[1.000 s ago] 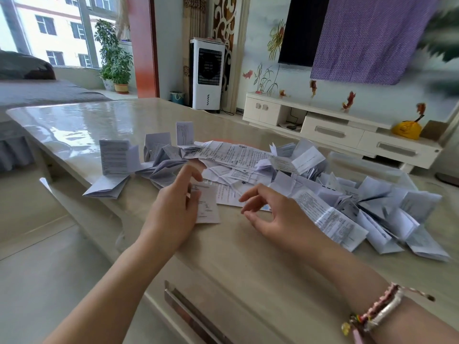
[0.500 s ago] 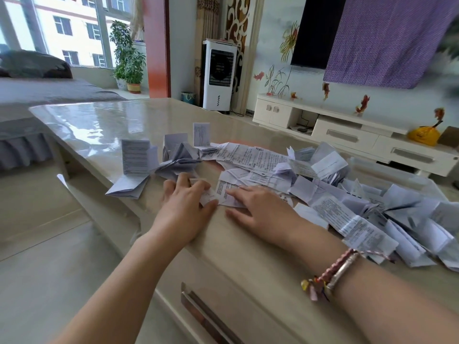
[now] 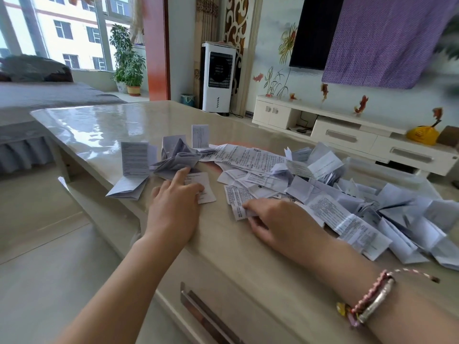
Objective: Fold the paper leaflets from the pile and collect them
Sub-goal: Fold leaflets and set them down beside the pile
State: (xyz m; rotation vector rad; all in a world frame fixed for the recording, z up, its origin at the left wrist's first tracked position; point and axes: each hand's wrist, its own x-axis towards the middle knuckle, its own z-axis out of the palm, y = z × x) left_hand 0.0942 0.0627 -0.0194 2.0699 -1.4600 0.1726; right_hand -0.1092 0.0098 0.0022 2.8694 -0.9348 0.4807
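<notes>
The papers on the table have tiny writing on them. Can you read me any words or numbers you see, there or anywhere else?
None can be read.
Folded leaflet under the left hand: printed lines, too small.
Open leaflet touched by the right hand: dense print, too blurred.
Pile of leaflets: print and a barcode-like strip, unreadable.
Standing leaflet: print too small.
Air cooler: no readable label.

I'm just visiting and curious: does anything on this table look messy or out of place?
Mainly the leaflet pile: loose sheets sprawl across the table, crumpled and overlapping at all angles. A few folded leaflets stand half open on the left. The left hand presses one leaflet flat; nothing looks torn.
</notes>
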